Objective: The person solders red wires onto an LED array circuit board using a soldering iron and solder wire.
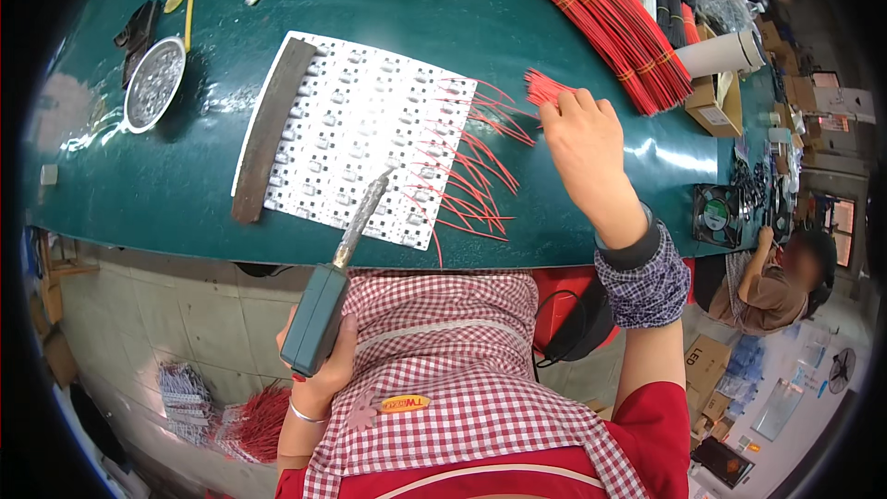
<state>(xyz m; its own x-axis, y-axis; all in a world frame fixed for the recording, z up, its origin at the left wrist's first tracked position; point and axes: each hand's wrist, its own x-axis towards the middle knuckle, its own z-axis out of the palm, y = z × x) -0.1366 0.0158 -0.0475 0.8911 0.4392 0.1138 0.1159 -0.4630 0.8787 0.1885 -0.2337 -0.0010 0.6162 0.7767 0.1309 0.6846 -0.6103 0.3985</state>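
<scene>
On the green bench [203, 189], a white circuit board [360, 134] lies partly wired.
Head view: the left hand [342, 356] grips a soldering gun [317, 319], tip over the board; the right hand [587, 148] curls by a red wire bundle [545, 86], its hold unclear. Red wires [482, 171] fringe the right side; columns leftward look bare, so most seemingly remains.

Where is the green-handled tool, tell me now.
In the head view, the green-handled tool is left of centre, gripped in the left hand and reaching over the white board.
</scene>
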